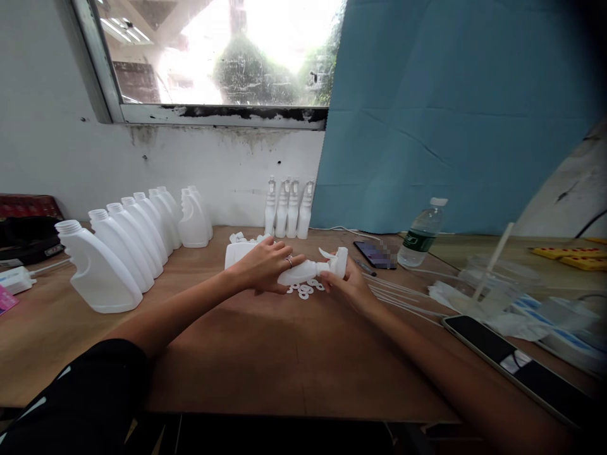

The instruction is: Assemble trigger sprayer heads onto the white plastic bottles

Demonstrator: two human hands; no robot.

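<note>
A white plastic spray bottle [298, 273] lies on its side above the brown table, its base to the left and its neck to the right. Across its body rests my left hand [271, 262], a ring on one finger, gripping it from above. My right hand [351, 283] is closed around the white trigger spray head [339, 260] at the bottle's neck. Whether the head is fully seated cannot be made out. Just below the bottle several white ring washers [304, 291] are scattered, and small white parts [238, 238] lie behind its base.
Open-necked white bottles [105, 265] stand in rows at the left. Several bottles with heads [288, 212] stand against the wall. On the right are thin tubes [403, 296], a phone [375, 254], a water bottle [422, 234], a second phone [493, 344] and a clear tub [493, 281].
</note>
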